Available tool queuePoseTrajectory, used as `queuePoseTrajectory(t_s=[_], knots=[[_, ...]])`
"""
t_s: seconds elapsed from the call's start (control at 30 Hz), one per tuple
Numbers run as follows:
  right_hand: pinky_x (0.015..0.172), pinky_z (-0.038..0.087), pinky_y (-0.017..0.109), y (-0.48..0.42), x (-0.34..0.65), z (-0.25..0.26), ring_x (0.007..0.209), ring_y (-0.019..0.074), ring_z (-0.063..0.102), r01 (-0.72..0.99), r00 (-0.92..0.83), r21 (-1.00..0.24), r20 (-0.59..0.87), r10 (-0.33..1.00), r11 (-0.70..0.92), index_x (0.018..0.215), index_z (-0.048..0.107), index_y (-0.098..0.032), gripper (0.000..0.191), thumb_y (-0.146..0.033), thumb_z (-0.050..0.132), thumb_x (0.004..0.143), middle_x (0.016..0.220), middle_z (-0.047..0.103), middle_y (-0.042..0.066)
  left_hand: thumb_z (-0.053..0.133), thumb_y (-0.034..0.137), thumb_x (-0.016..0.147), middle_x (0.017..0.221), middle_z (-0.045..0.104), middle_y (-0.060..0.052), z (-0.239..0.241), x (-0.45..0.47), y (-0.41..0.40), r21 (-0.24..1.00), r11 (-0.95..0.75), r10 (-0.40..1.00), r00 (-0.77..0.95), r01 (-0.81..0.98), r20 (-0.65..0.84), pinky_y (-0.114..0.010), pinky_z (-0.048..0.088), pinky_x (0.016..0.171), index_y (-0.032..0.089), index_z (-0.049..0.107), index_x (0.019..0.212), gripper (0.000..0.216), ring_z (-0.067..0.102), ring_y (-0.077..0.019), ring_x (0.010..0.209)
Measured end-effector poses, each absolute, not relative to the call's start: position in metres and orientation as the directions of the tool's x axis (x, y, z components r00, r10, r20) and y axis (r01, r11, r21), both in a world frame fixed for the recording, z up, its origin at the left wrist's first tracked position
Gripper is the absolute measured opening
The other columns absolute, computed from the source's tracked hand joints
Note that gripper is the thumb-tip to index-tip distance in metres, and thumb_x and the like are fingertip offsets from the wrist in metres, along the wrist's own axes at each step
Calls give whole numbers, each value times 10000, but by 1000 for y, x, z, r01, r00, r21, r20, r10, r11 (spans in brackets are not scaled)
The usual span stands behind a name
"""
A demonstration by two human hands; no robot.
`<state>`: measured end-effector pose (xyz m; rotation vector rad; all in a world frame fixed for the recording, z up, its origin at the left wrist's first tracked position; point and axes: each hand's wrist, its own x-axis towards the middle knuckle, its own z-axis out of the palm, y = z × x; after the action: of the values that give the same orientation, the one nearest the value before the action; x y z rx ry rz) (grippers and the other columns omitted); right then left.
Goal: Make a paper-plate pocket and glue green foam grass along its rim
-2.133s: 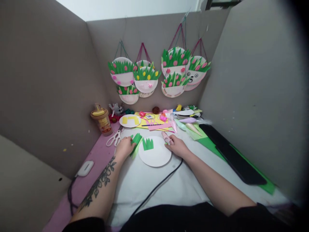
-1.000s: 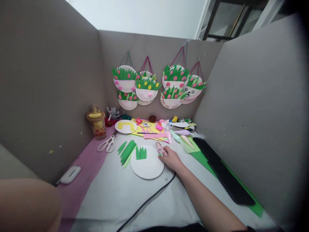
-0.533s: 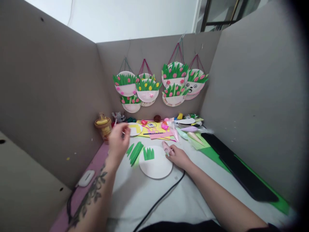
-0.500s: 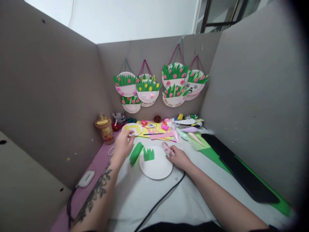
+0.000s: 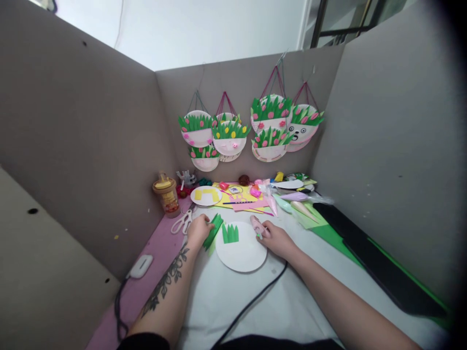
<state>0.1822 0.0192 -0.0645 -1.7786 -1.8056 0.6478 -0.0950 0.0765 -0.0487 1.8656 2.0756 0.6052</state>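
Observation:
A white paper plate (image 5: 242, 253) lies on the white table cover, with a green paper grass piece (image 5: 230, 234) on its far edge. My left hand (image 5: 199, 231) rests just left of the plate, fingers closed on a stack of green paper strips (image 5: 214, 230). My right hand (image 5: 276, 238) sits at the plate's right edge, closed round a pink glue gun (image 5: 257, 225) whose black cord (image 5: 251, 304) trails toward me.
White scissors (image 5: 183, 222) lie left of my left hand. A yellow-lidded jar (image 5: 167, 194), a small plate with yellow paper (image 5: 206, 195), coloured paper and clay bits crowd the back. A black bar (image 5: 379, 265) on green paper runs along the right. Finished plate baskets (image 5: 228, 133) hang on the wall.
My left hand left the table, went out of view, then came back down from the air onto the green strips. My right hand stayed on the glue gun.

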Motion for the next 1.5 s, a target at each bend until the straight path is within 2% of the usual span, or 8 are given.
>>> queuePoseTrajectory(t_s=[0.23, 0.33, 0.43, 0.67, 0.87, 1.1, 1.27, 1.5], knots=[[590, 321, 233, 21, 181, -67, 711, 186, 582, 741, 1, -671, 37, 999, 24, 886, 530, -226, 202, -309, 604, 717, 806, 662, 27, 612, 221, 695, 741, 689, -74, -44, -106, 79, 698, -43, 978, -112, 715, 175, -272, 372, 629, 164, 669, 705, 82, 608, -209, 743], [599, 337, 237, 21, 181, -67, 717, 188, 582, 729, 15, -685, 53, 998, 25, 883, 537, -225, 205, -292, 612, 704, 810, 663, 25, 629, 224, 658, 701, 678, -50, -38, -101, 76, 918, -33, 996, -66, 396, 64, -234, 365, 555, 154, 633, 705, 85, 589, -163, 645], [623, 370, 252, 19, 182, -63, 732, 193, 585, 685, 47, -727, 104, 993, 43, 888, 548, -224, 210, -318, 608, 710, 813, 662, 23, 699, 289, 620, 735, 675, -39, -34, -89, 67, 994, 90, 996, -3, 62, -90, -182, 288, 460, 160, 583, 741, 212, 544, -107, 577], [627, 445, 289, 4, 169, -46, 725, 191, 594, 237, 77, -968, 97, 992, 76, 958, 619, -186, 323, -414, 561, 736, 846, 661, 55, 810, 372, 536, 536, 434, 58, -24, -49, 45, 945, 207, 968, 190, -251, -162, -152, 177, 380, 137, 533, 669, 387, 365, -27, 450], [604, 450, 296, -5, 156, -42, 659, 167, 560, -104, 21, -991, 87, 996, 89, 887, 621, -173, 357, -405, 679, 622, 794, 642, 54, 824, 281, 547, 562, 393, 83, -8, -18, 34, 886, 265, 955, 227, -380, -189, -128, 185, 385, 163, 493, 738, 400, 370, -17, 441], [608, 442, 312, -10, 157, -57, 653, 171, 540, -26, -40, -996, 91, 995, 90, 897, 629, -198, 390, -515, 684, 676, 779, 632, 47, 741, 204, 649, 700, 477, 42, -11, -21, 28, 775, 390, 905, 362, -497, -224, -128, 238, 391, 139, 506, 761, 268, 415, -14, 488], [655, 434, 288, -20, 154, -46, 747, 172, 549, 82, -177, -954, 269, 947, 287, 920, 599, -213, 250, -387, 650, 747, 879, 616, 34, 716, 142, 646, 721, 497, 28, -13, -24, 26, 714, 416, 882, 442, -562, -166, -145, 280, 403, 151, 512, 765, 236, 457, -41, 527], [525, 342, 237, -27, 152, -33, 585, 114, 429, 169, -195, -947, 241, 951, 274, 749, 502, -208, 166, -278, 650, 725, 669, 457, -31, 710, 159, 665, 795, 533, 10, -13, -26, 23, 719, 384, 890, 439, -580, -120, -156, 325, 416, 151, 526, 756, 205, 481, -45, 539]])
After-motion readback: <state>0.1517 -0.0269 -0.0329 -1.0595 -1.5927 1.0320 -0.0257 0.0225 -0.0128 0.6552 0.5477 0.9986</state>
